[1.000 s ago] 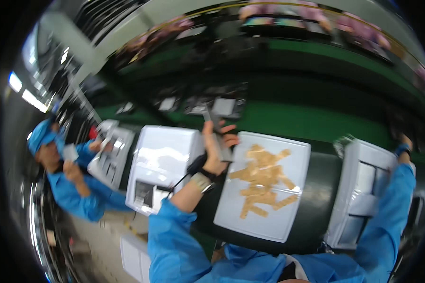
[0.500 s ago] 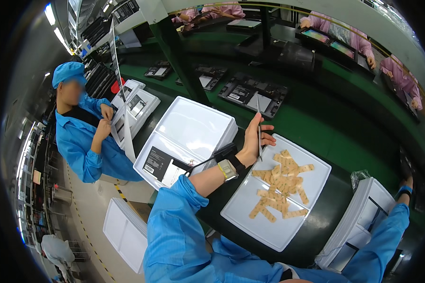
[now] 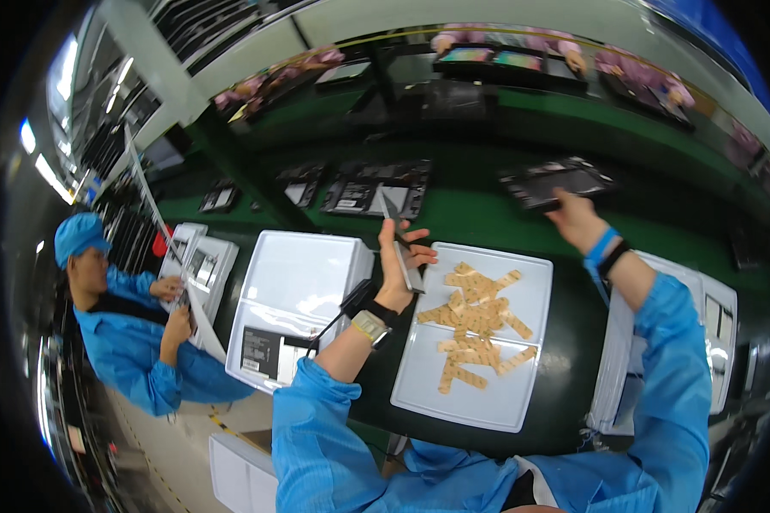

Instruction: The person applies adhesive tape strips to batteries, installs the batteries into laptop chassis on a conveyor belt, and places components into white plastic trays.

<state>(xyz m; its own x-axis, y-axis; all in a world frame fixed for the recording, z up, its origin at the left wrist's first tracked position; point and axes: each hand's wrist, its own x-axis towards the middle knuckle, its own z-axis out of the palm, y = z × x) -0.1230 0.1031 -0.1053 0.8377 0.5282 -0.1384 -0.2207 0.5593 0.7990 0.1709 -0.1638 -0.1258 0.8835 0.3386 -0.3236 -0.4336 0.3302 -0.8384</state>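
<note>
The scene is crossed from left to right by a long green work surface (image 3: 462, 209). Along its near side are set a left tray (image 3: 304, 267), a middle tray (image 3: 488, 410) and a right stack of trays (image 3: 613, 363), all white, the last partly hidden by the right sleeve (image 3: 672, 359).

At the far side, beyond the gap between the middle tray and the right stack, a dark device (image 3: 556, 182) is seen, well to the right of the left hand (image 3: 398, 267) and straight ahead of the nearer right hand (image 3: 580, 221). Its long axis is laid roughly left to right. A flat, black, rectangular form is shown, with paler bits along the far rim; finer detail is lost in blur. Its near edge is touched by the right fingertips, but whether it is gripped or merely pushed cannot be told.

Left of it, a second, open device (image 3: 376, 186) is fitted with a pale panel. A thin grey slab (image 3: 409, 272) is grasped aslant between the left thumb and fingers, its far end pointed toward that device. Tan strips (image 3: 475, 318) are heaped on the middle tray.
</note>
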